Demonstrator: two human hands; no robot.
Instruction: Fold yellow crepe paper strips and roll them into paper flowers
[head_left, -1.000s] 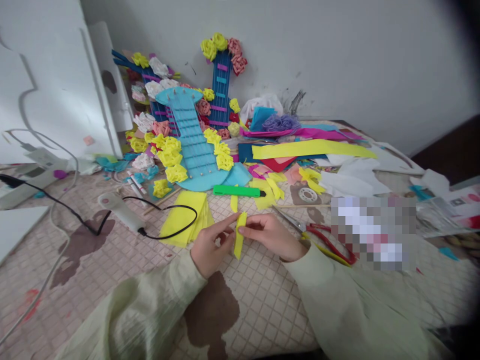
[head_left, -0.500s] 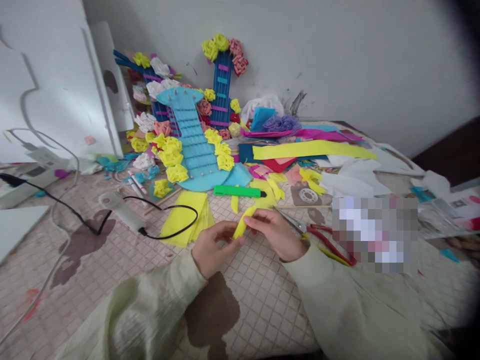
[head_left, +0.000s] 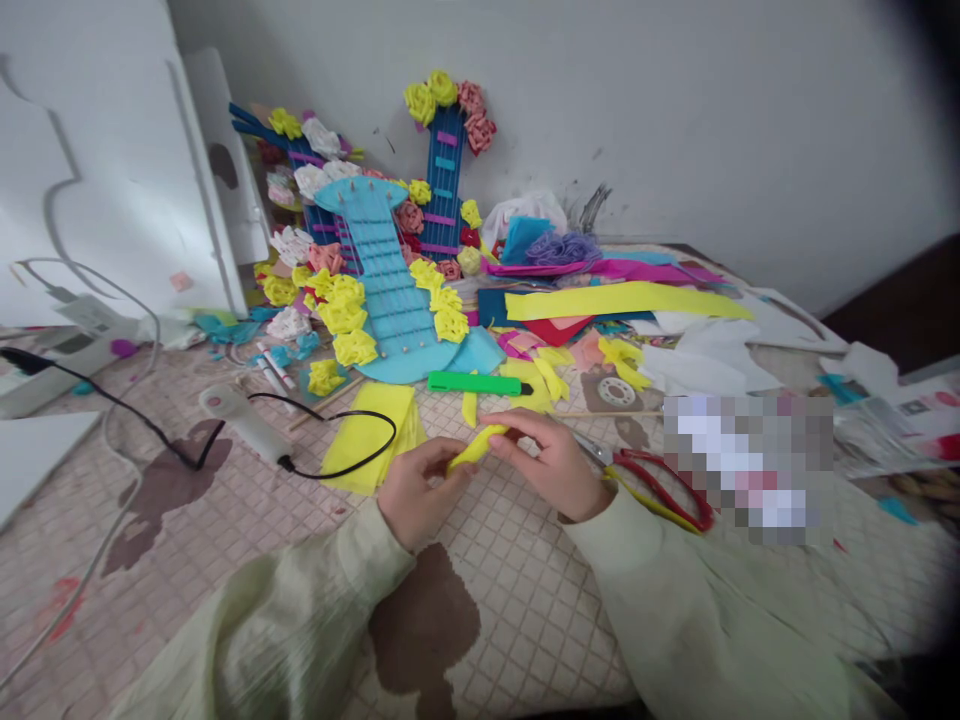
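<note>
A narrow folded strip of yellow crepe paper (head_left: pixel 478 449) spans the gap between my two hands. Its lower left end is pinched by my left hand (head_left: pixel 424 490). My right hand (head_left: pixel 551 460) has its fingers closed at the strip's upper right end. Just beyond them lies a green utility knife (head_left: pixel 476 383). Left of my hands is a stack of yellow paper sheets (head_left: pixel 371 440), with a black cord lying across it. Scissors with red handles (head_left: pixel 664 485) rest beside my right wrist, partly covered by it.
A light blue paper guitar (head_left: pixel 382 280) trimmed with yellow paper flowers leans at the back. A white corded tool (head_left: pixel 240 420) lies left. A long yellow strip (head_left: pixel 630 299) and paper scraps (head_left: pixel 697 355) cover the right rear. A power strip (head_left: pixel 67 350) stands far left.
The yellow strip has shifted a little left and now tilts closer to level. My left hand moved slightly left, and the right hand's fingers slid toward the strip's upper end.
</note>
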